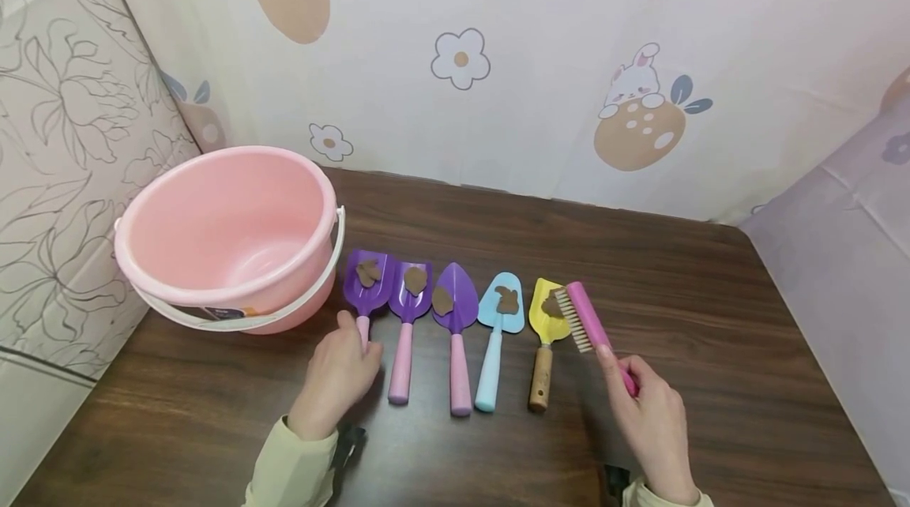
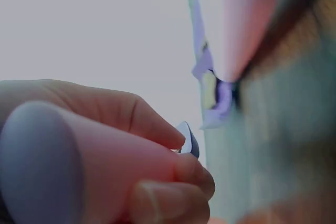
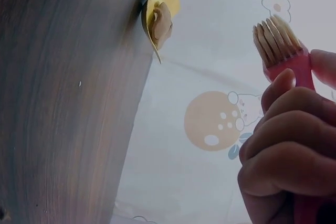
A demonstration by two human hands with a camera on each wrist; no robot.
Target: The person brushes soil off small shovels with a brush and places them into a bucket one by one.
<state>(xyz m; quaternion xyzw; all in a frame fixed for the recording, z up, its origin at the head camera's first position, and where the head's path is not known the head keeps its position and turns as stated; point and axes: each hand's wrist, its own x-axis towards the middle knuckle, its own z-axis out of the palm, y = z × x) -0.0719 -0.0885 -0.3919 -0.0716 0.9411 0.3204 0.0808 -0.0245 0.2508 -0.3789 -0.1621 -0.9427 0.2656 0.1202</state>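
My left hand (image 1: 336, 374) grips the pink handle (image 2: 113, 166) of the leftmost purple shovel (image 1: 368, 298), whose blade carries a brown clay-like lump. In my right hand (image 1: 650, 416) is a pink brush (image 1: 588, 316) with pale bristles (image 3: 275, 40), its head up beside the yellow trowel (image 1: 546, 329). That trowel has a wooden handle and a brown lump on its blade. Between the hands lie a second purple shovel (image 1: 411, 302), a pointed purple trowel (image 1: 464, 298) and a light blue trowel (image 1: 490, 357), each with a brown patch on its blade.
A pink bucket (image 1: 298, 286) with a white handle stands at the left, close beside the leftmost shovel. The dark wooden table (image 1: 739, 349) ends at a patterned cloth (image 1: 533, 120) behind, with more cloth at both sides.
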